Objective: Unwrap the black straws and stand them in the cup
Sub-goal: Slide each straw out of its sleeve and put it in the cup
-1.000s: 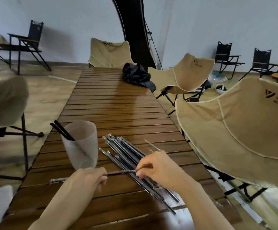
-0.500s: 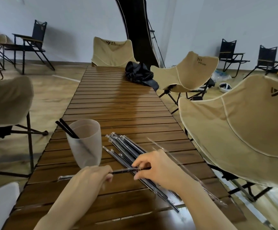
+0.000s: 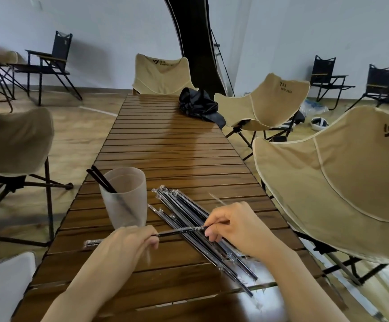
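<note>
Pulled slightly apart vs 0.5 s ago, wrapper (image 3: pixel 193 229) now bunched at right hand (image 3: pixel 237 228) pinch. Left hand (image 3: pixel 128 242) curled round straw (image 3: pixel 168 233), held level just in front of cup (image 3: pixel 125 198), 2 already inside. Mid-unwrap; next needs wrapper stripped clear, then straw tipped upright into cup

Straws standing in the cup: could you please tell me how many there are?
2. Both straws lean side by side against the left rim of the cup, tops poking out above it. The frosted wall could hide another.
</note>
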`<state>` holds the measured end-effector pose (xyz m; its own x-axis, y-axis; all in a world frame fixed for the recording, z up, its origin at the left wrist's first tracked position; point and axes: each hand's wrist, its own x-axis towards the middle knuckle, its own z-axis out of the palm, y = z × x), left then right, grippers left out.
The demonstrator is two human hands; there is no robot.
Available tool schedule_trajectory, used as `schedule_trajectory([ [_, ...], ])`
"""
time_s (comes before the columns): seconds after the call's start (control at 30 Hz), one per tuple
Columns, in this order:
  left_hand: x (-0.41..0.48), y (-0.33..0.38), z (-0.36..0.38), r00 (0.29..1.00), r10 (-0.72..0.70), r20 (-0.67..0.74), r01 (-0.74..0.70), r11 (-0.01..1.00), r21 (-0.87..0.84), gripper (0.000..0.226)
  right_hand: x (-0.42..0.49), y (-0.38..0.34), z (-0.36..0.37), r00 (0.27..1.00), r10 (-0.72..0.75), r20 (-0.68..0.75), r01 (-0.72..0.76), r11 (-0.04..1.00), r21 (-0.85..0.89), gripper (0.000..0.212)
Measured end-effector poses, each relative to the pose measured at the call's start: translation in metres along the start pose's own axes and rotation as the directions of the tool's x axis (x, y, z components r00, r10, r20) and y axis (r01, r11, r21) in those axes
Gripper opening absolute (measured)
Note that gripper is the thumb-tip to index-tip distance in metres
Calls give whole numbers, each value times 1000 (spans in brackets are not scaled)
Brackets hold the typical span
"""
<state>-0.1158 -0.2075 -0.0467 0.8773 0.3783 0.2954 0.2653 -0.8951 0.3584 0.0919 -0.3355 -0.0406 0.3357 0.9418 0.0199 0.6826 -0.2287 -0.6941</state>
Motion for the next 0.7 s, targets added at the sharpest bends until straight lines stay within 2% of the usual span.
schedule_trajectory([
  [0.03, -3, -2, -1, 999, -44, 23, 45, 998, -48, 21, -1, 0, 0, 1000, -1, -14, 1, 1000, 1, 22],
  [0.07, -5, -6, -3, 998, -56, -10, 55, 994, -95, 24, -2, 1, -1, 1000, -1, -31, 1, 1000, -8, 22],
  [0.2, -8, -17, -4, 993, -120, 10, 120, 993, 17, 19, -5, 3, -4, 997, -21, -68, 21, 1000, -7, 15],
  [0.3, -11, -18, -4, 989, -147, -1, 147, 989, 2, 19, -4, 2, -1, 996, -69, -53, 68, 997, -21, 12],
  [0.43, -10, -21, 0, 991, -135, 4, 135, 991, 11, 22, -1, 1, 2, 992, -110, -56, 106, 992, -70, 7],
  [0.57, -7, -21, 4, 996, -90, 25, 88, 994, 61, 28, -2, 4, 6, 992, -129, -14, 126, 981, -150, 14],
  [0.7, -8, -25, 8, 993, -102, 52, 98, 992, 79, 27, 0, 6, 11, 994, -104, 34, 108, 978, -176, 6],
])
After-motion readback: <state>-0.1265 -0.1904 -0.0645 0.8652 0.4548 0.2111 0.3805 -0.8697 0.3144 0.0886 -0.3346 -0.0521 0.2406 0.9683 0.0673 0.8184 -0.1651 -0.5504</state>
